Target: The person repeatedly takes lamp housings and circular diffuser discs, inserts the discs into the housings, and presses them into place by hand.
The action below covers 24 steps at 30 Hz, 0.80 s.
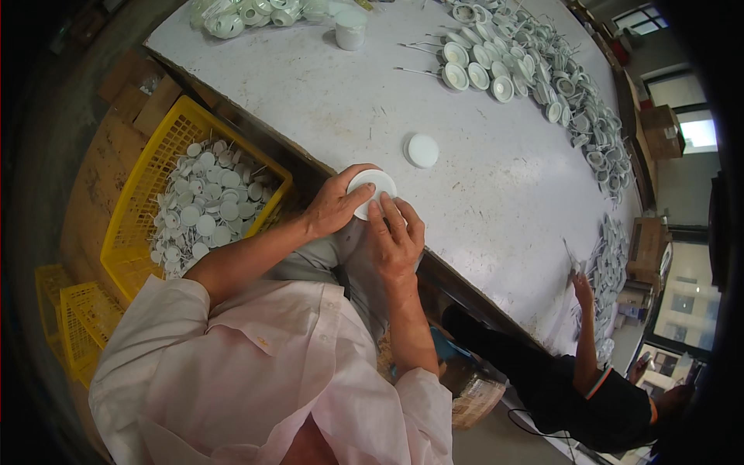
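At the near edge of the table, a round white light fitting [383, 180] with a raised rim is held between my two hands. My left hand [339, 204] grips its left side, the thumb lying across the face. The fingertips of my right hand [396, 239] press on the face and lower rim, and that hand is closed on the fitting as well. Just beyond, a loose white disc [422, 150] lies flat on the table. What is under the fitting is hidden by my fingers.
The white table [480, 194] bears a long heap of white lamp housings [535, 62] with wires, a white tub [350, 31] and bagged white parts [248, 15]. To my left stands a yellow basket [128, 209] of small white discs. A person [597, 395] in dark clothes works at right.
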Motion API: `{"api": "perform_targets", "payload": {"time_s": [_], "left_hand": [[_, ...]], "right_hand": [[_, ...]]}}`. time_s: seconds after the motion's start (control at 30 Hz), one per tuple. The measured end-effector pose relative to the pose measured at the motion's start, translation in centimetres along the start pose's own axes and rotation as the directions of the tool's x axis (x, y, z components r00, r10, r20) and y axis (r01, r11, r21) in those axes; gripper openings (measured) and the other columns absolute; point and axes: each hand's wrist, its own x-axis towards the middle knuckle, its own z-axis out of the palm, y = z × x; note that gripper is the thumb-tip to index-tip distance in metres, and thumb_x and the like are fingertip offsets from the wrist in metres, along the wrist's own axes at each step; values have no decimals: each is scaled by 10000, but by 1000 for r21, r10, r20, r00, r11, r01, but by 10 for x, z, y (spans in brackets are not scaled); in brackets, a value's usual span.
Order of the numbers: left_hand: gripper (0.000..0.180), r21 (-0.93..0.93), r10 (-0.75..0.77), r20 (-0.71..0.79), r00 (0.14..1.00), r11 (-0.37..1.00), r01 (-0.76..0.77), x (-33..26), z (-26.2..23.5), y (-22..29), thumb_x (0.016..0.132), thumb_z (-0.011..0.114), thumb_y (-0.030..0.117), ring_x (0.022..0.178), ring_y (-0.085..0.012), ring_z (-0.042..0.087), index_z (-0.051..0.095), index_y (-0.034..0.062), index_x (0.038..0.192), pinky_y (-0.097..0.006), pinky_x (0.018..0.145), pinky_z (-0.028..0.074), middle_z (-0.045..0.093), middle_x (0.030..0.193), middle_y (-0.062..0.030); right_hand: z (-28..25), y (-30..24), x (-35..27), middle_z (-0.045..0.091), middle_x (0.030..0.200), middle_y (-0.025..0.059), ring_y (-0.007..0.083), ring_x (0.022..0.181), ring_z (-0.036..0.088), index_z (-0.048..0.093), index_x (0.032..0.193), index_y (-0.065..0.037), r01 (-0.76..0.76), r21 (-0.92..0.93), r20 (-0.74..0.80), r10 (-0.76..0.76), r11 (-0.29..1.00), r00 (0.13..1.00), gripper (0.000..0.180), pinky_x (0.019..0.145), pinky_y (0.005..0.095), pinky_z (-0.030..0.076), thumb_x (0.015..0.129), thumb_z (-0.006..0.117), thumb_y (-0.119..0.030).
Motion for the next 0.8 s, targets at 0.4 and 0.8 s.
{"api": "perform_targets", "payload": {"time_s": [0.4, 0.8], "left_hand": [[321, -294, -103, -11, 995, 951, 95, 2, -10, -13, 880, 549, 68, 958, -130, 576, 540, -25, 1187, -282, 840, 487, 611, 1071, -85], [439, 64, -292, -584, 757, 914, 402, -69, -179, -89, 829, 602, 89, 958, -205, 600, 503, 36, 1253, -321, 769, 510, 595, 1091, -100]], "right_hand": [[-15, 6, 3, 609, 1130, 82, 303, 1055, 540, 672, 1028, -96, -112, 169, 153, 86, 979, 984, 368, 850, 348, 467, 666, 736, -77], [-154, 319, -102, 447, 1331, 215, 365, 1182, 442, 463, 1288, 19, -772, -488, -365, 708, 408, 605, 426, 1001, 401, 380, 868, 494, -48]]}}
